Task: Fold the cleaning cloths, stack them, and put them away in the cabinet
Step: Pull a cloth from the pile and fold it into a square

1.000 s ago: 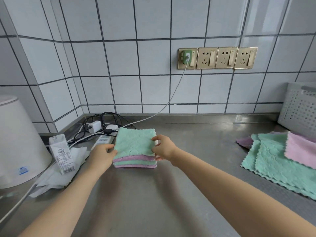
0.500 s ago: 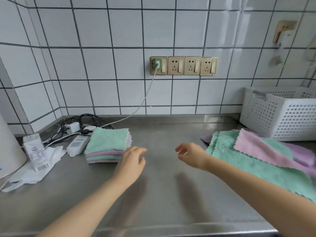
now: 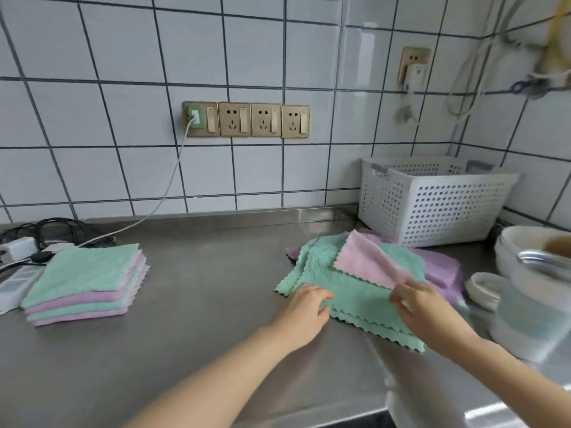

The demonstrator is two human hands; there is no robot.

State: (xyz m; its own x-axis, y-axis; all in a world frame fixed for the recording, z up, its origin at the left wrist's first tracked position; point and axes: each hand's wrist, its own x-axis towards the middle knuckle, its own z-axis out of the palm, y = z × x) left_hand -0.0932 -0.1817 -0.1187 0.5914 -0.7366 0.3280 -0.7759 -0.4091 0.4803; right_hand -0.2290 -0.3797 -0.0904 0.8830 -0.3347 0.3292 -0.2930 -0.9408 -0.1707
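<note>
A folded stack of green and pink cloths [image 3: 83, 282] lies at the left of the steel counter [image 3: 200, 335]. To the right is a loose pile of unfolded cloths: green ones [image 3: 349, 291], a pink cloth [image 3: 367, 261] on top, and purple ones [image 3: 441, 270] beneath. My left hand [image 3: 304, 308] is at the pile's near left edge, fingers curled on the green cloth's rim. My right hand [image 3: 417, 304] is at the pink cloth's near corner, its fingertips pinching there.
A white perforated basket [image 3: 432, 202] stands against the tiled wall behind the pile. Bowls and a pot [image 3: 537, 273] crowd the right edge. A power strip, plugs and cables [image 3: 27, 254] lie at the far left. The counter's front edge runs below my arms.
My view has swung right. Both hands left the folded stack and moved across the counter to the unfolded pile, where they now touch the cloths.
</note>
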